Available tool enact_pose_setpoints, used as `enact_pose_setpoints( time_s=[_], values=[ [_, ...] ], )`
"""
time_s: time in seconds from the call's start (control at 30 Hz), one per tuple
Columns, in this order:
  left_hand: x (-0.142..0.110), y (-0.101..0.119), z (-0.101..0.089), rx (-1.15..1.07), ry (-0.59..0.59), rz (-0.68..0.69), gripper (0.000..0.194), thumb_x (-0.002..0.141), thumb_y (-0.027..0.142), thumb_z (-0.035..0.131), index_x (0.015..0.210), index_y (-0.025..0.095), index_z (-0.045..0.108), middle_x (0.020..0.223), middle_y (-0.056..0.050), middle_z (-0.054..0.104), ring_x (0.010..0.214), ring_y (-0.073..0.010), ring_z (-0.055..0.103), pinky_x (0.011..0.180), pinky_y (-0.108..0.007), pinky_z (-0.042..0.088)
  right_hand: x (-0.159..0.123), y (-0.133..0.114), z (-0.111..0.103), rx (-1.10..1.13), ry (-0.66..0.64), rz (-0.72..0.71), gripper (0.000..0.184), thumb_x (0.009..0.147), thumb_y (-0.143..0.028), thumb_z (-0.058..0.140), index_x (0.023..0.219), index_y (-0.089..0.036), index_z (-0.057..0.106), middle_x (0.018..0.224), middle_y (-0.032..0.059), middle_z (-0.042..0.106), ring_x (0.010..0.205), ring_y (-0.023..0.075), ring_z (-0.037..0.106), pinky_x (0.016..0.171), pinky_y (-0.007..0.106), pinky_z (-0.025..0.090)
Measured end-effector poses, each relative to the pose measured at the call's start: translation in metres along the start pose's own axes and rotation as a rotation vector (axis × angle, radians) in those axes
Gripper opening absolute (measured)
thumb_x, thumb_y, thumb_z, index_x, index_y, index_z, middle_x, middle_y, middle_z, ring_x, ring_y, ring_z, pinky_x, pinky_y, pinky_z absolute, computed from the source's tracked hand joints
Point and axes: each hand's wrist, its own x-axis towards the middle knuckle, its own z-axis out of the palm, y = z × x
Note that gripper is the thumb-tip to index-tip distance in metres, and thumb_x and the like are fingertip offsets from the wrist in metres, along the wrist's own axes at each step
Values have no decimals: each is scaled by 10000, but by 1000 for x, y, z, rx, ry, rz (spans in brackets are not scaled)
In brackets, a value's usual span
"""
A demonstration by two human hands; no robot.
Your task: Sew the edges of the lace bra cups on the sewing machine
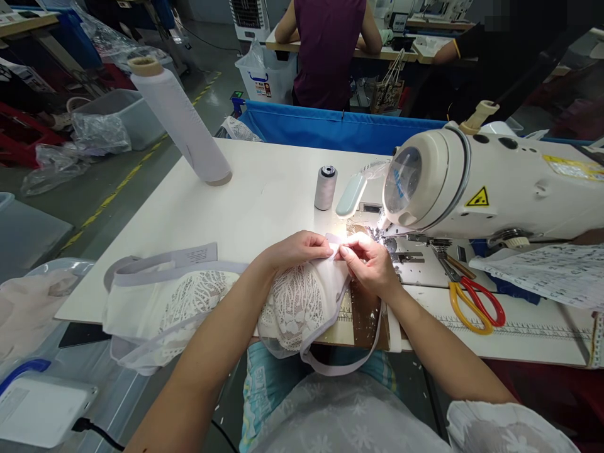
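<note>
My left hand and my right hand both pinch the top edge of a white lace garment just in front of the sewing machine's needle area. The fingertips of the two hands almost meet over a small white strap or label piece. The garment's elastic band hangs off the table's front edge toward my lap. The white sewing machine stands to the right, its lamp lighting the fabric.
More white lace pieces lie at the left of the table. Red-and-yellow scissors, a small thread spool, a tall white roll and a blue bin edge are around. Two people sit behind.
</note>
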Motion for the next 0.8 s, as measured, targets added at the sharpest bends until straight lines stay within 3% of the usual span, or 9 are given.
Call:
enact_pose_setpoints(
  time_s=[0.27,0.53,0.8],
  values=[
    [3,-6,0,31,16,-5,274,815,351,549,635,158,471,610,43,334,531,-74,267,505,-248,180,1,4,0,35,-34,26,165,856,-286,578,762,-171,650,706,14,666,581,116,601,536,242,469],
    [0,-1,1,31,5,-14,259,820,335,545,644,157,475,621,37,347,540,-76,278,512,-252,191,10,2,1,300,-48,289,158,759,-324,653,686,-189,618,647,15,659,451,98,501,426,242,432],
    [0,-3,1,43,-20,0,254,838,330,524,656,158,481,631,36,345,558,-81,282,526,-254,200,19,3,0,374,-124,412,133,718,-267,627,626,-186,576,597,-2,646,383,71,471,387,220,366]
  ],
)
